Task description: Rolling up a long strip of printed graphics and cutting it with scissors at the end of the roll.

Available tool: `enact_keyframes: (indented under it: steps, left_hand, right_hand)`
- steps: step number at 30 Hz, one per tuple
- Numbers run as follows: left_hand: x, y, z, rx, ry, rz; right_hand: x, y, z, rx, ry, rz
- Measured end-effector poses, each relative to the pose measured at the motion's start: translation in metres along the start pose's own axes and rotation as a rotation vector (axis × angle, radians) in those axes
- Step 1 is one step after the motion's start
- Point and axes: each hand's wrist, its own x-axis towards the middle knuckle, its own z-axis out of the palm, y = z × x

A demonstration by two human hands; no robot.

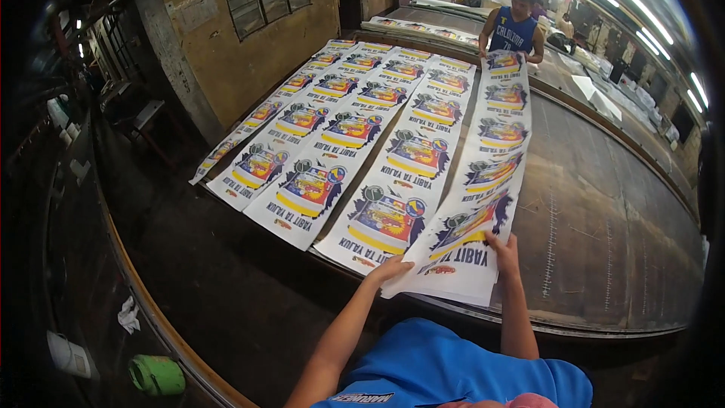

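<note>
Five long white printed strips are in view: four lying strips (310,189) side by side on the bench (604,219), and one held strip (502,132) to the right of them, above the bench. The held strip shows five colourful prints in a single row. Its long axis runs from the person's side away to a co-worker (516,26) at the far end, roughly in line with the other four; its near end bends and leans a little left, and each print's large lettering lies at its near side. The person's two hands grip the near end: the left hand (391,267) is clamped on the left corner, the right hand (504,251) on the right edge. The co-worker's two hands are at the far end. Two buckets, one white (70,355) and one green (156,375), stand at lower left.
</note>
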Motion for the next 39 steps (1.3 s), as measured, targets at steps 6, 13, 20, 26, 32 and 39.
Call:
enact_keyframes:
  steps: [6,13,20,26,32,39]
  left_hand:
    - [-0.032,0.064,-0.065,0.114,0.198,0.291]
    - [-0.066,0.087,-0.186,0.31,0.434,0.206]
    - [-0.065,0.029,-0.355,0.595,0.87,0.229]
    - [-0.08,0.003,-0.482,0.802,1.139,0.071]
    - [-0.095,0.039,-0.615,0.947,1.311,-0.162]
    - [-0.093,0.047,-0.777,1.011,1.252,-0.403]
  right_hand:
    - [0.028,-0.055,0.083,0.101,-0.067,-0.105]
    - [0.04,-0.014,0.141,0.003,-0.162,-0.022]
    - [0.026,0.127,0.157,0.077,0.014,0.266]
    - [0.001,0.224,0.119,-0.034,0.156,0.554]
    - [-0.025,0.269,0.112,-0.11,0.325,0.493]
    - [-0.032,0.276,0.152,-0.334,0.575,0.331]
